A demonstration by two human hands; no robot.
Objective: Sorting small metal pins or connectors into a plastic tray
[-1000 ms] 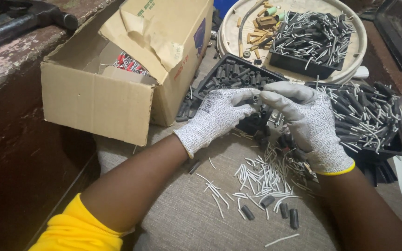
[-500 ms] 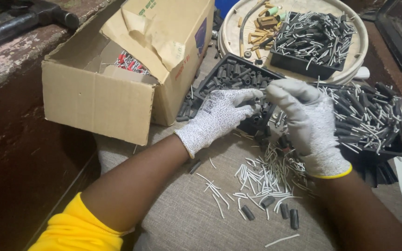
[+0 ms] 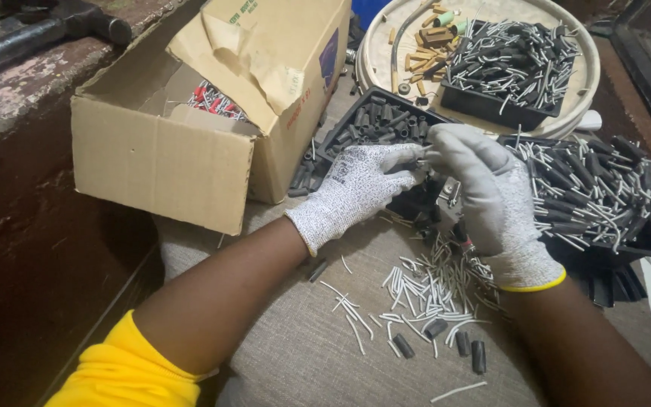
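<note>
Nearest us, white pins (image 3: 423,290) and dark sleeves (image 3: 457,348) litter the grey cloth (image 3: 303,362). Above them our left hand (image 3: 359,188) and right hand (image 3: 484,192) meet fingertip to fingertip, apparently pinching one small piece over the black tray (image 3: 374,124). Beyond sits a cardboard box (image 3: 190,143).

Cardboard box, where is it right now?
In the head view the open cardboard box sits upper left on the grey cloth surface, just left of the black tray of dark tubes and the left hand.
</note>
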